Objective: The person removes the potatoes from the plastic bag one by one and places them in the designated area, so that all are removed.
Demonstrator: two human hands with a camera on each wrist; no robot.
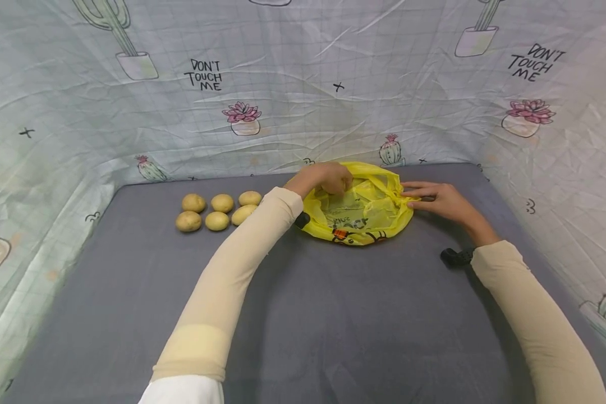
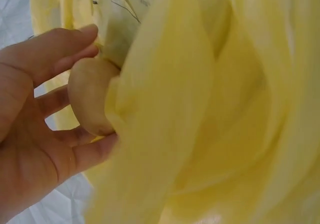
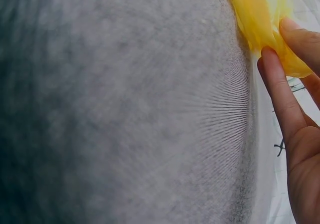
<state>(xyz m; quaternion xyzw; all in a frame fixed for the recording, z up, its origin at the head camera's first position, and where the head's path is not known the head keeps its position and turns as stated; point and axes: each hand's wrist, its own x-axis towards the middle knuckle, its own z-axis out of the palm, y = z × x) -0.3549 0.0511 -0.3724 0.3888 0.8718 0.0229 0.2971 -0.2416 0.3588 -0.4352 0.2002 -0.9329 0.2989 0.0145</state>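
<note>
A yellow plastic bag [image 1: 394, 227] lies with its mouth spread on the grey table, a printed pattern on its near side. Inside its left part is my left hand [image 1: 333, 178], its fingers curled around a potato [image 2: 89, 96]; in the left wrist view the bag's film covers part of that potato. At the bag's right edge my right hand [image 1: 443, 201] pinches the gathered plastic between thumb and fingers. Left of the bag, several potatoes [image 1: 217, 221] sit in two short rows, and the left sleeve partly overlaps the nearest ones.
The grey table [image 1: 343, 314] is bounded by a pale cloth backdrop [image 1: 293, 106] printed with cacti and lettering, at the back and both sides. A black wrist device [image 1: 456, 258] shows beneath the right wrist.
</note>
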